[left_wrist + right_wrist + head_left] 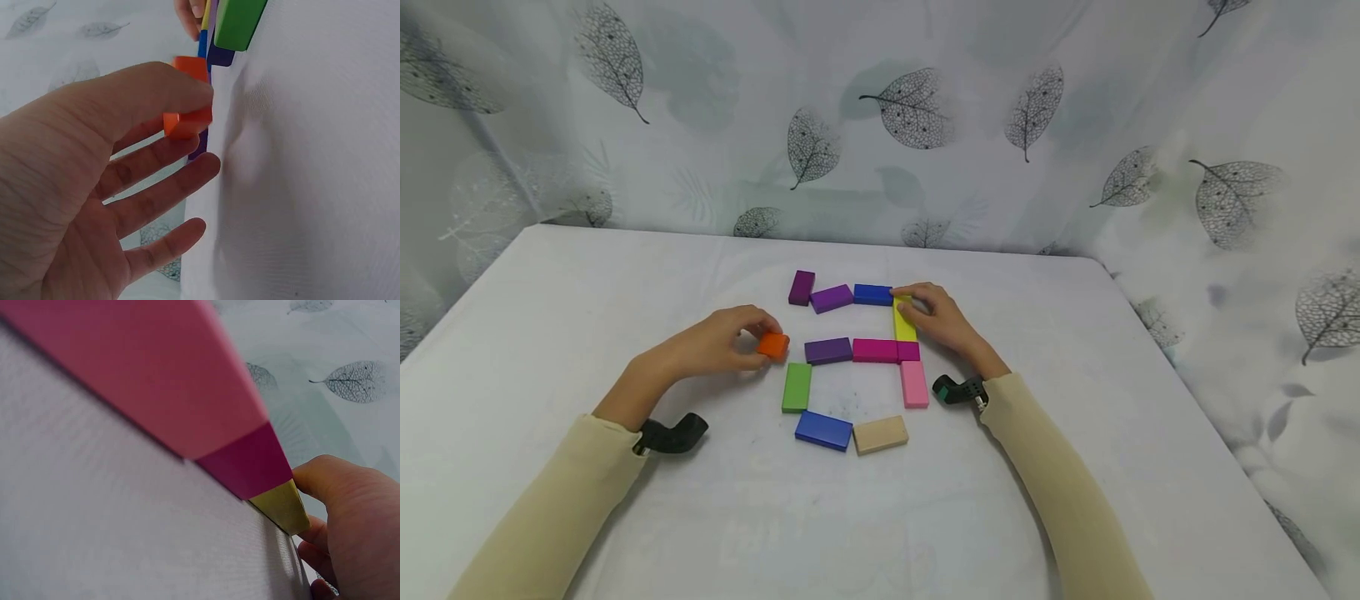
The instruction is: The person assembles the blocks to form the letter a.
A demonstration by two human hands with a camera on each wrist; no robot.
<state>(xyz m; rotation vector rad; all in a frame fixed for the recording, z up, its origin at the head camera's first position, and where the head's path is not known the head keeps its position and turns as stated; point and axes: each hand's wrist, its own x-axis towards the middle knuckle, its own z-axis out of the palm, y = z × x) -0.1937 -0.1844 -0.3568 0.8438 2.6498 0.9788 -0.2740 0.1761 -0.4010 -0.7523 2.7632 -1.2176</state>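
Note:
My left hand (pixel 726 342) pinches a small orange block (pixel 773 346) between thumb and index finger, just left of a figure of coloured blocks; its other fingers spread free in the left wrist view. At the figure's upper right, my right hand (pixel 943 318) holds a yellow block (pixel 905 325), thumb on its near side and index fingertip at its far end, beside a blue block (pixel 872 295). A small magenta block (pixel 908 351) meets the yellow block's near end, followed by a pink block (pixel 914 384). Nearest the orange block are a dark purple block (pixel 828 351) and a green block (pixel 797 387).
A longer magenta block (pixel 875 351) joins the middle row. Along the top lie a purple block (pixel 832 299) and a plum block (pixel 802 287). A second blue block (pixel 823 430) and a tan block (pixel 881 435) form the near side. Everything rests on a white-covered table (pixel 880 533).

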